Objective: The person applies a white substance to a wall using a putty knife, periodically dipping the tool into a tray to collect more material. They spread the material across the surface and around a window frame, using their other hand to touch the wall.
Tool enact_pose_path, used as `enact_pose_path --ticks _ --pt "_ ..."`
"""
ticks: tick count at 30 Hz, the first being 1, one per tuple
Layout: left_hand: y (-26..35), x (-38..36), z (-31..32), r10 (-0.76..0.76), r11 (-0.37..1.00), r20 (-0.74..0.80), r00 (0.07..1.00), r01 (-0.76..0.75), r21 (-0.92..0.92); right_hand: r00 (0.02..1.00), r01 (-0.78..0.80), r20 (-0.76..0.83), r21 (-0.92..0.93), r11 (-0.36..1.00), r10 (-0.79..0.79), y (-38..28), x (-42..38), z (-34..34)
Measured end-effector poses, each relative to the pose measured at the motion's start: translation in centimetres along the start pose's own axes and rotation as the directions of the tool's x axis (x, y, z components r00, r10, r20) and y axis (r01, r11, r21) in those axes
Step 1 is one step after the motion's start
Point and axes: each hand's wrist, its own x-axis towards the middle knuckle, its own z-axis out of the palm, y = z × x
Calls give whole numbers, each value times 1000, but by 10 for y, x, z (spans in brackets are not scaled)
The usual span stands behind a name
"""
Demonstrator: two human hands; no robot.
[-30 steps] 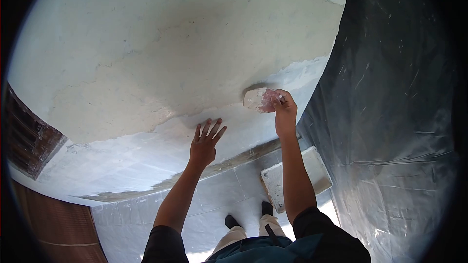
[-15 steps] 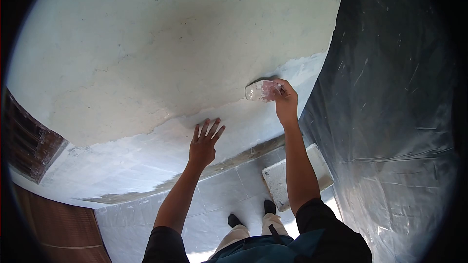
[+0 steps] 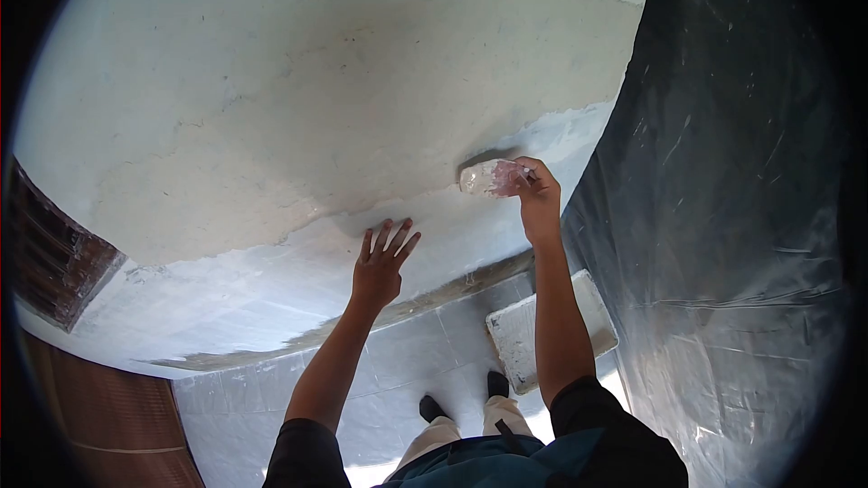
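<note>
My right hand (image 3: 540, 194) is closed round the near end of a wide paintbrush (image 3: 488, 178), whose head is coated white with a reddish patch by the fingers. The brush points left, close over the wall (image 3: 380, 108), and its shadow falls just above it. Lower to the left, my left hand (image 3: 383, 267) is open, fingers spread and fingertips at the wall near the edge of the brighter white lower band (image 3: 244, 294). Nothing is in that hand.
A white-smeared rectangular tray (image 3: 517, 343) stands on the grey-covered floor (image 3: 398, 366), partly behind my right forearm. Dark plastic sheeting (image 3: 723, 217) hangs at the right. A brown slatted wooden piece (image 3: 63, 253) is at the far left, above a brown panel (image 3: 117, 411).
My right hand has shifted slightly down and right with the paintbrush, and a wider shadow shows above the brush. My left hand stays nearly where it was.
</note>
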Motion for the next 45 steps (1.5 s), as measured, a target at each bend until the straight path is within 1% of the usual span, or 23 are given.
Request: enact_pose_path --ticks 4,6,8,9,10,12,14,15,16,18,21,22,24,25,29,31,34,35,36,38,41,42,45 --pt "2 1 -2 -21 1000 3 1000 21 -23 1000 -22 -7 -14 1000 22 -4 6 5" --pt "1 0 -1 -11 1000 12 1000 11 -9 995 -69 -69 63 996 73 -16 4 -1" --pt "2 -1 2 -4 1000 31 1000 4 -7 999 33 38 44 999 -35 -17 -6 11" --pt "0 0 3 -6 1000 41 999 6 -4 996 11 89 -116 993 -1 -11 -5 17" --pt "0 0 3 -7 1000 51 999 7 1 994 2 107 -95 995 8 -14 -8 28" --pt "2 1 1 -16 1000 28 999 16 -6 995 -36 86 -199 979 54 -4 1 23" --pt "1 1 1 -29 1000 2 1000 29 -5 988 -118 -92 100 988 127 -8 0 11" --pt "0 0 3 -10 999 16 1000 10 31 986 -83 -143 41 996 88 -12 -1 3" --pt "-1 0 4 9 998 33 999 -11 65 990 -34 -133 131 991 52 -11 -2 0" --pt "-2 -1 6 4 998 34 999 -6 62 994 -71 -70 106 992 78 -14 -9 8" --pt "3 0 1 -14 1000 14 1000 14 7 996 5 88 -70 998 2 2 -13 33" --pt "3 1 -1 -33 999 -8 999 33 -37 997 5 83 -70 998 1 9 -5 28" --pt "3 0 -3 -25 999 -8 1000 25 -37 998 15 -56 -16 1000 -16 19 5 12" --pt "2 0 -3 -24 999 -18 1000 23 -34 988 -82 -120 98 992 93 -8 2 9" --pt "3 1 -4 -16 998 -41 999 14 -55 989 -69 -129 59 996 76 -30 4 3" --pt "3 1 -4 -25 999 -11 1000 25 -45 999 29 -30 -40 999 -31 -30 7 16" --pt "4 1 -6 -25 999 -15 1000 24 -44 992 39 -115 -135 990 -55 -23 16 9" --pt "3 1 -7 -25 999 -21 999 24 -38 985 -4 -171 52 999 13 -24 14 3" --pt "3 1 -8 -22 999 -21 1000 21 -43 981 -5 -192 22 1000 9 -30 12 0" --pt "3 0 -7 -19 998 -15 1000 18 -53 992 9 -127 127 992 7 -33 7 5" --pt "4 0 -5 -20 999 3 1000 20 -34 997 72 -29 -141 987 -77 -15 13 14" --pt "4 0 -7 -22 999 0 1000 22 -37 997 69 -29 -139 988 -74 -13 12 9" --pt "5 1 -9 -29 999 -10 1000 28 -34 964 -28 -264 53 998 41 -31 2 8"
